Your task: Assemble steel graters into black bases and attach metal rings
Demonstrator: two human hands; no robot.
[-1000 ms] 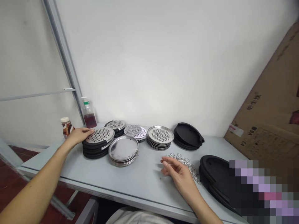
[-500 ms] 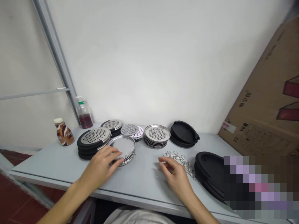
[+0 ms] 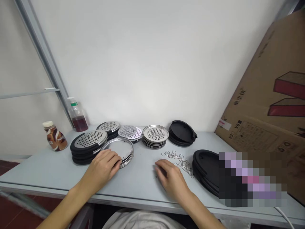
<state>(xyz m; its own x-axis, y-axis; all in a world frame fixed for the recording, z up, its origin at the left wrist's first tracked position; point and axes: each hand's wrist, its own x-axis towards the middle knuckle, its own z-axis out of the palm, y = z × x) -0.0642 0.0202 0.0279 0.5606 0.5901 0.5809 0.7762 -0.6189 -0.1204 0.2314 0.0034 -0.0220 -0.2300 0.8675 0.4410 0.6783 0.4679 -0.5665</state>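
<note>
Metal trays [image 3: 121, 148] partly behind the left hand [image 3: 103, 166]

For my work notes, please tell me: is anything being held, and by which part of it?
The left hand is at the near left rim of the top metal plate; whether it grips cannot be told. The right hand holds nothing visible.

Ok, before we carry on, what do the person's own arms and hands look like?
The left hand and right hand are ungloved, with no rings visible, though some fingers are partly hidden. Both forearms are bare as far as they show: no sleeve, watch or bracelet. A pale grey-white fabric garment shows at the bottom edge.
</note>
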